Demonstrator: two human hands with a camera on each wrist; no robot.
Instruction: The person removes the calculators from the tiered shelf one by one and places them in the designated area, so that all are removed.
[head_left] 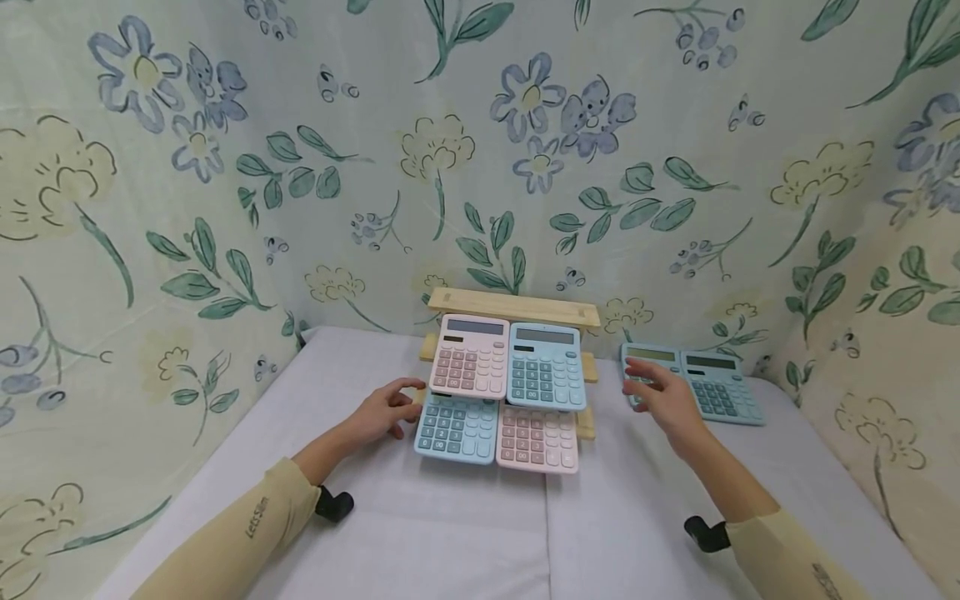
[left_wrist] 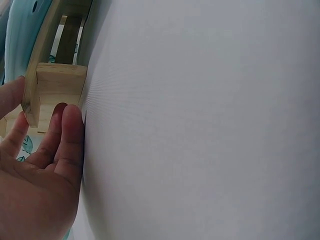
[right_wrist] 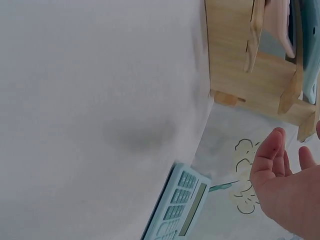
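A tiered wooden rack (head_left: 513, 307) holds pink and blue calculators in two rows. The upper row has a pink calculator (head_left: 470, 357) at left and a blue calculator (head_left: 546, 367) at right; below are a blue calculator (head_left: 456, 429) and a pink calculator (head_left: 537, 439). My left hand (head_left: 384, 410) is at the rack's left side, fingers loosely bent; in the left wrist view its thumb and fingers lie around a wooden ledge (left_wrist: 31, 95), contact unclear. My right hand (head_left: 667, 408) hovers right of the rack, fingers spread and holding nothing, partly covering a blue calculator (head_left: 651, 353).
Another blue calculator (head_left: 720, 387) lies beside the partly covered one, at the back right of the white-covered table (head_left: 480, 533). A floral cloth (head_left: 480, 167) hangs behind and along both sides.
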